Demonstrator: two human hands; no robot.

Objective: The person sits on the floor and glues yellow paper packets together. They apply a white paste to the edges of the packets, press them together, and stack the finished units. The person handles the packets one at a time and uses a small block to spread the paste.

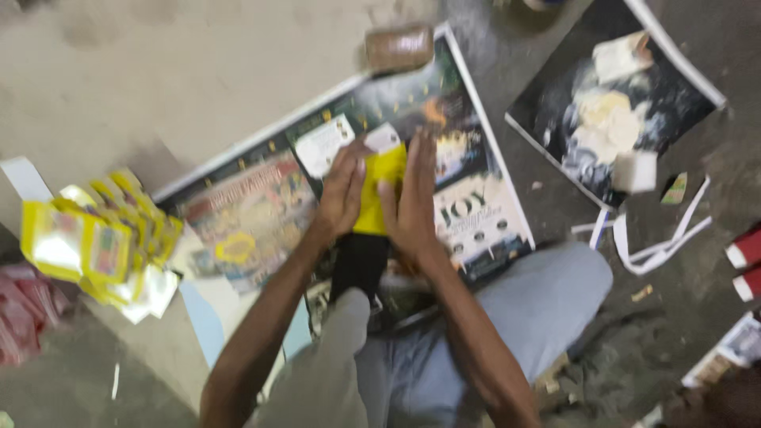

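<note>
Both hands, left (342,190) and right (412,198), press flat on a blurred, seemingly folded yellow sheet (382,178)

Motion blur softens the whole head view. The yellow packet (379,190) is mostly covered by the left hand (342,190) and right hand (412,194) pressed against its sides, so its shape cannot be told. The print on the poster (254,214) beneath is smeared. The red-and-white items (745,265) are cut off by the right edge.
</note>
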